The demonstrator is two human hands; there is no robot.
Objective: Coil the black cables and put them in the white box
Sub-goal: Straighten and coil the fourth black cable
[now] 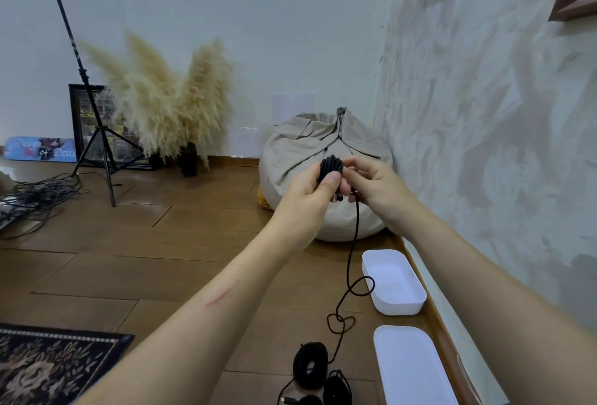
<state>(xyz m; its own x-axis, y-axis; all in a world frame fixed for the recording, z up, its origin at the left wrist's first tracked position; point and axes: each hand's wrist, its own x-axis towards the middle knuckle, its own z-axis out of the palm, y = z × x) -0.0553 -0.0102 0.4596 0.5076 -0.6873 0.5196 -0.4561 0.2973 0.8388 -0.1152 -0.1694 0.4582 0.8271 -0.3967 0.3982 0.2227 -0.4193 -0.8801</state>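
Note:
My left hand (315,186) pinches a small bundle of wound black cable (330,167) held up in front of me. My right hand (371,186) grips the same cable just beside the bundle. The loose tail (350,262) hangs down from my right hand and loops on the wooden floor. An open white box (392,280) lies on the floor by the right wall, with nothing in it. Its white lid (412,369) lies nearer to me. Two coiled black cables (310,364) rest on the floor at the bottom, left of the lid.
A beige beanbag (323,152) sits against the far right corner. A tripod stand (97,133), pampas grass in dark vases (168,97) and a tangle of cables (35,198) occupy the left. A patterned rug (55,362) lies at the bottom left.

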